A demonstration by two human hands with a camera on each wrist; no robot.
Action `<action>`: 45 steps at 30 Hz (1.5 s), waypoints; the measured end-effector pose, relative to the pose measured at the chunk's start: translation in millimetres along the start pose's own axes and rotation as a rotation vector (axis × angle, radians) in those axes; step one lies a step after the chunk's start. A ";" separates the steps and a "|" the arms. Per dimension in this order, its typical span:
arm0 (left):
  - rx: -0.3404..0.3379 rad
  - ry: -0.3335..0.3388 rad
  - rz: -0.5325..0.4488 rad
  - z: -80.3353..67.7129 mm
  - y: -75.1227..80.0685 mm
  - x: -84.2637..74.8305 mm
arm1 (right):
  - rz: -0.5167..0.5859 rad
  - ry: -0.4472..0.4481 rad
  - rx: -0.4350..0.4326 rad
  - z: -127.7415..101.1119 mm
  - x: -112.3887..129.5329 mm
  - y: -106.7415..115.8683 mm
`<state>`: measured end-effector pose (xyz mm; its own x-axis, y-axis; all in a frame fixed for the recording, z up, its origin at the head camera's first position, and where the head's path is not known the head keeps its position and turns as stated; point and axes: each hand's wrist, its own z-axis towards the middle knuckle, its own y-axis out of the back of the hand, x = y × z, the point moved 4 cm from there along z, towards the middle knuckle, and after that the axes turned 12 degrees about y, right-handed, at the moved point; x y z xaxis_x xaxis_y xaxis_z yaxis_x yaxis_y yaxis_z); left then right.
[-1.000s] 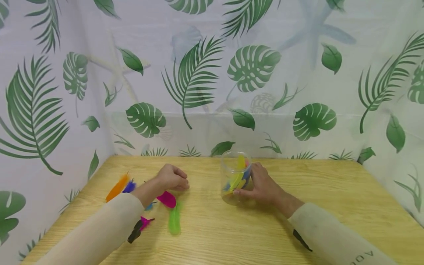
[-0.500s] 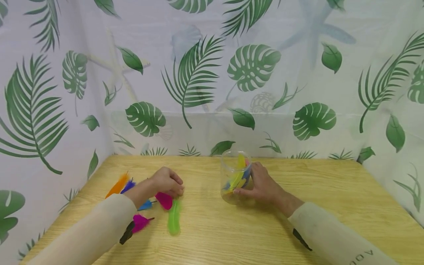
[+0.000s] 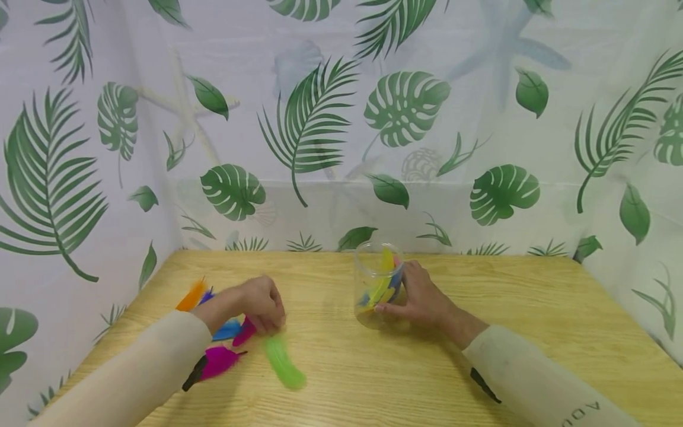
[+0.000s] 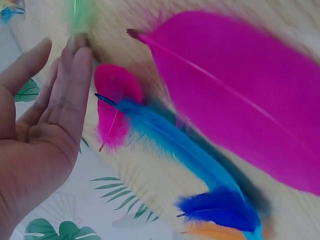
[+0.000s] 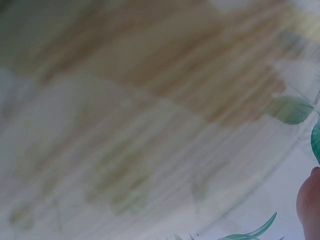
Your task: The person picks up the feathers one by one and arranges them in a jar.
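My left hand (image 3: 261,305) is low over the table's left half, its fingers angled down to the upper end of a lime-green feather (image 3: 285,365). In the left wrist view the fingers lie nearly straight, the thumb stands apart, and the green feather (image 4: 80,15) begins at the fingertips. Beside this hand lie a pink feather (image 4: 117,82), a light blue feather (image 4: 172,142) and a large magenta feather (image 4: 230,90). My right hand (image 3: 424,296) grips a clear jar (image 3: 368,261) from its right side. Yellow, blue and pink feathers (image 3: 381,290) stand inside it.
An orange feather (image 3: 192,295) and a dark blue feather (image 4: 220,210) lie farther left, partly behind the left forearm. The wooden table (image 3: 341,391) meets a white leaf-print curtain (image 3: 320,219) at its back and sides.
My left hand has moved left and toward the near edge. The green feather has swung, its lower end now farther right. The pink feather has turned. My right hand and the jar stay put.
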<state>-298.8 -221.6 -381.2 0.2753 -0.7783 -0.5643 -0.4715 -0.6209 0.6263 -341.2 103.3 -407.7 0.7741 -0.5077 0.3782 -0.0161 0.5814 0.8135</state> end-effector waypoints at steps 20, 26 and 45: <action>0.379 0.092 0.320 -8.3 -27.2 -0.4 | 0.016 -0.001 0.003 -1.2 0.2 0.4; 0.365 0.083 0.339 -8.8 -33.4 -0.3 | 0.014 0.004 -0.004 -1.3 -2.1 0.8; 0.605 0.158 0.292 -15.1 -32.1 -5.8 | 0.005 0.048 -0.019 -0.6 -3.3 1.5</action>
<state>-272.7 -198.6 -389.9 0.1630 -0.9387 -0.3039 -0.9170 -0.2578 0.3043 -343.3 106.2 -408.0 0.8036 -0.4736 0.3604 -0.0085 0.5964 0.8026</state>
